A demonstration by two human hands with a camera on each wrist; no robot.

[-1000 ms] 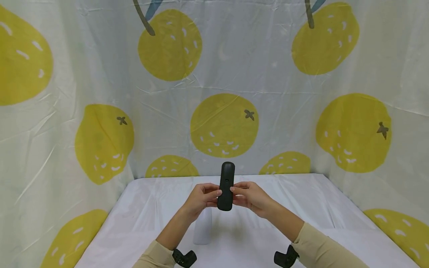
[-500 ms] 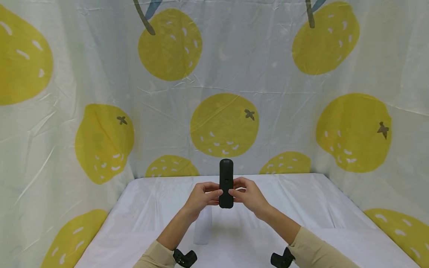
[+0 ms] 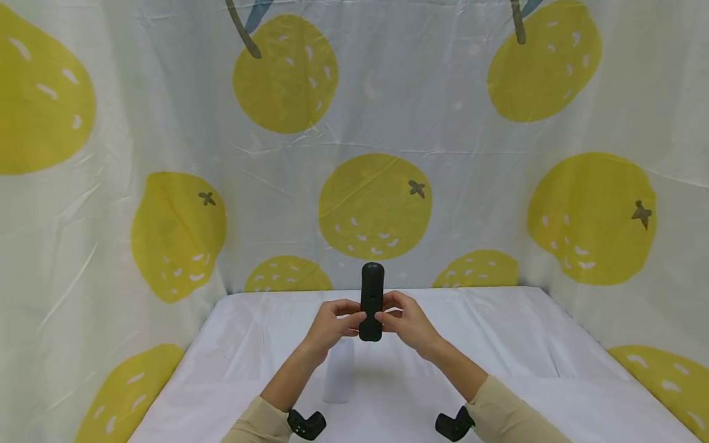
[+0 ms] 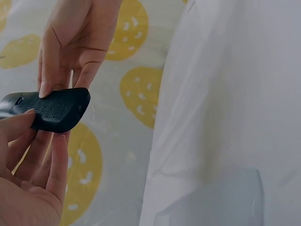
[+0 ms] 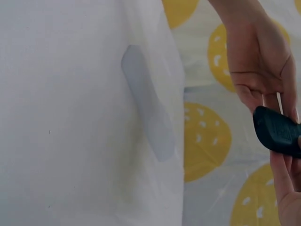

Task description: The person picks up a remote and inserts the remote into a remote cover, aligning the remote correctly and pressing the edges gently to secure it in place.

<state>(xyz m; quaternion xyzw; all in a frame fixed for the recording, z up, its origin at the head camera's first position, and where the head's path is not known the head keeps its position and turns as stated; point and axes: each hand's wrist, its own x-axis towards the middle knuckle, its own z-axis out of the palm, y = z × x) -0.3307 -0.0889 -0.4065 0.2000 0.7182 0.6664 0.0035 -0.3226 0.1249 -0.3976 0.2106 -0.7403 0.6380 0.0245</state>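
Observation:
A black remote control point(image 3: 372, 286) stands nearly upright above the table, its back toward the head camera. A small latch slot and fine print show on that back in the left wrist view. My left hand point(image 3: 328, 329) pinches its left edge between thumb and fingers. On the opposite edge my right hand point(image 3: 414, 326) pinches it the same way. Below and behind the left hand, a pale bluish, long flat thing point(image 3: 339, 376) lies on the table; its kind is unclear. The right wrist view shows this pale thing point(image 5: 146, 103) whole, with rounded ends.
A white cloth covers the table point(image 3: 498, 344). A pale curtain point(image 3: 376, 123) with yellow fruit prints encloses the back and both sides. Black wrist devices point(image 3: 306, 424) sit at both sleeve cuffs.
The remote control has gone from slightly tilted to nearly upright and risen a little. My right hand and forearm have shifted left, while both hands keep their hold. The head view has turned slightly left.

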